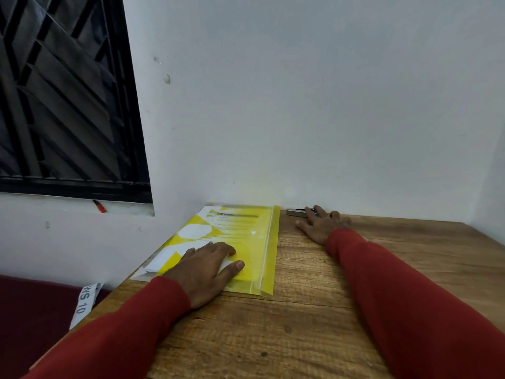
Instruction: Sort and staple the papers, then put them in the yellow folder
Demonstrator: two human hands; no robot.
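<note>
Resting flat on the yellow folder (257, 247), our left hand (203, 272) lies palm down with its fingers straight and spread a little, the thumb stretched out toward the right along the folder's near part. The folder sits under and beyond that hand, on the left part of the wooden desk (314, 310), running away from us to the white wall (300, 105). Through its see-through yellow cover we can make out the papers (196, 231) inside, white sheets with dark printed lines, and a white edge pokes out just left of our wrist (whether they are stapled we cannot tell).

Our right hand (321, 224) is well apart from the left one, reached out far across the desk to the foot of the wall. Its fingers are stretched and fanned, palm down, with the fingertips lying on the stapler (296, 212), a small dark and silvery thing just beyond the hand and beside the folder's far right corner. We see no curl around it; the fingers only touch its top.

Both arms wear red sleeves (410, 296). Far to the left of our left hand a black barred window (62, 91) is set in the wall, and below the desk edge near our left elbow hangs a white strip with printed letters (84, 302).
</note>
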